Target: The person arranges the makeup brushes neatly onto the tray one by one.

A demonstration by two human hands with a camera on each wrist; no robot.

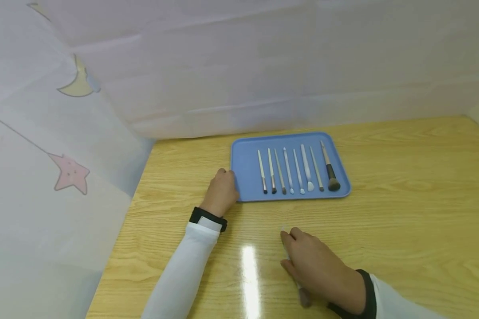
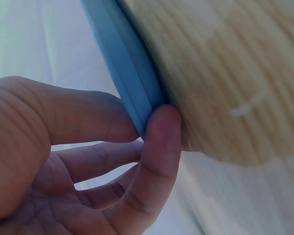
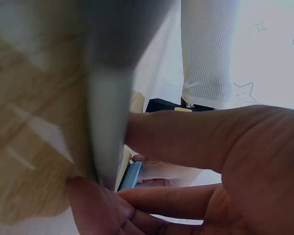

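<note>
Head view showed a blue tray (image 1: 243, 155) lying near the middle of the wooden table (image 1: 403, 199), with eight slim makeup brushes (image 1: 299, 170) laid side by side on it, bristles toward the person. At the tray's nine o'clock edge the left hand (image 1: 221, 190) pinched the rim (image 2: 132, 73) between thumb (image 2: 159, 147) and forefinger, steadying it, I judged. At about six o'clock from the tray, well apart from it, the right hand (image 1: 315, 266) curled round another brush (image 1: 301, 292) with a pale handle (image 3: 107, 132), flat against the table. White sheeting (image 1: 263, 66) screened the back and left side.
</note>
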